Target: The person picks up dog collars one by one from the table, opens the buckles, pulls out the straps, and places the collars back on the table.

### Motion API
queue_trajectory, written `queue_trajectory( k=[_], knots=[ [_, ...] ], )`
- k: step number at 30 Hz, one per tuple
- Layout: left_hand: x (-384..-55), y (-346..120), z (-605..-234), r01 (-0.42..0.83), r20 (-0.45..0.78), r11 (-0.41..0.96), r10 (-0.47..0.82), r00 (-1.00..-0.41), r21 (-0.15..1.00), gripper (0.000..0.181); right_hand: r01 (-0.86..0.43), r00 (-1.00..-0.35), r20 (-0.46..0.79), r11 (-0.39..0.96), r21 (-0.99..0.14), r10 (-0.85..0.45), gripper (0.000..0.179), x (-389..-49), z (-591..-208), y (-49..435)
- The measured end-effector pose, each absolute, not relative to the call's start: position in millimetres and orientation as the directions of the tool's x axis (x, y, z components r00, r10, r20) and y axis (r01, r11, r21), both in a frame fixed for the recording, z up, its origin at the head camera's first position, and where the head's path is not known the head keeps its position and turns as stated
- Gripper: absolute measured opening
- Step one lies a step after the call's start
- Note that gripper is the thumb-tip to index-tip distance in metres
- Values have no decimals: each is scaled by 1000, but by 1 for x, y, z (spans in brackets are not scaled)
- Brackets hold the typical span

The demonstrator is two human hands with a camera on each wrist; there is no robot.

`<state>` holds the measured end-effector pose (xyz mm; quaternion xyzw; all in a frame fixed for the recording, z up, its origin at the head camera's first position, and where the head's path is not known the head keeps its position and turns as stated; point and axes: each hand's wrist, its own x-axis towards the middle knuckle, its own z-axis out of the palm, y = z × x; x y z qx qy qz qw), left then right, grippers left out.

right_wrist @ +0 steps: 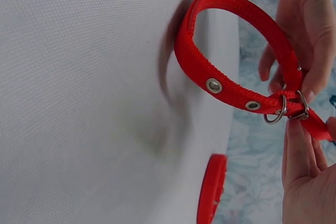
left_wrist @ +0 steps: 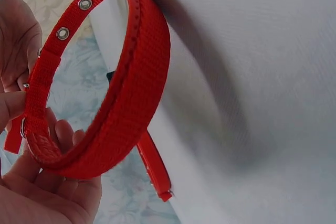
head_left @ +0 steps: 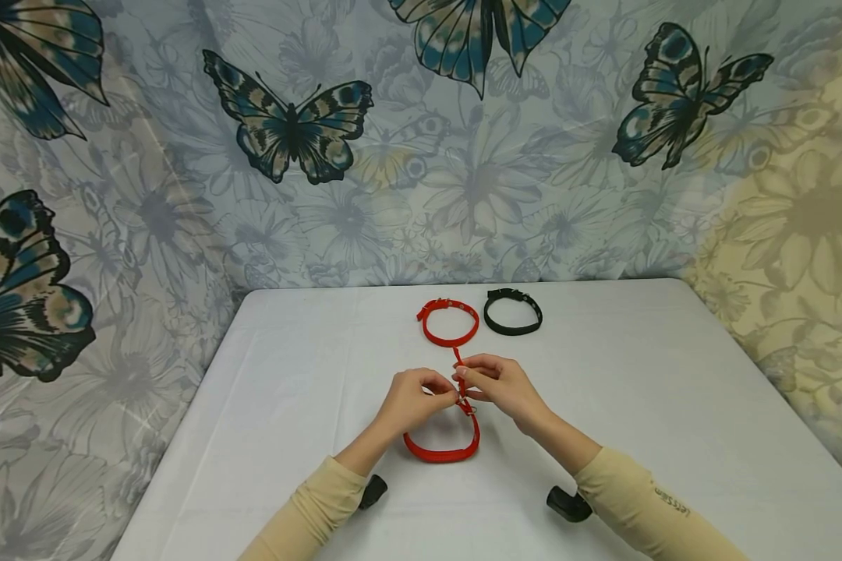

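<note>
A red dog collar is looped and buckled between both hands, close over the white table. My left hand pinches its band beside the metal buckle. From the other side, my right hand grips the strap's free end, which points away from me past the buckle. A metal D-ring hangs next to the buckle. Metal eyelets line part of the band, and the thicker padded part faces my body. Fingers partly cover the buckle in the head view.
Beyond my hands, a second red collar lies on the white tabletop in a closed loop. A black collar lies to its right. Butterfly-patterned cloth hangs behind the table. Black devices sit at both wrists.
</note>
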<state>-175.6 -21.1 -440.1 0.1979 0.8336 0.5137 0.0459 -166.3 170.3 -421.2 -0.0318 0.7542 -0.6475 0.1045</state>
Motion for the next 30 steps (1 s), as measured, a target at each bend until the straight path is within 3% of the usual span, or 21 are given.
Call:
queue_trajectory(
  k=[14,30],
  knots=[
    [-172,-17,-443,206,67,398,336,-940,894,5,87,-976,-119,173,-981,-185,37,-167,-424,172],
    [-172,-20,-449,162,59,294,328,-943,942,13,80,-970,-124,208,-975,-209,36,-166,-424,172]
  ],
)
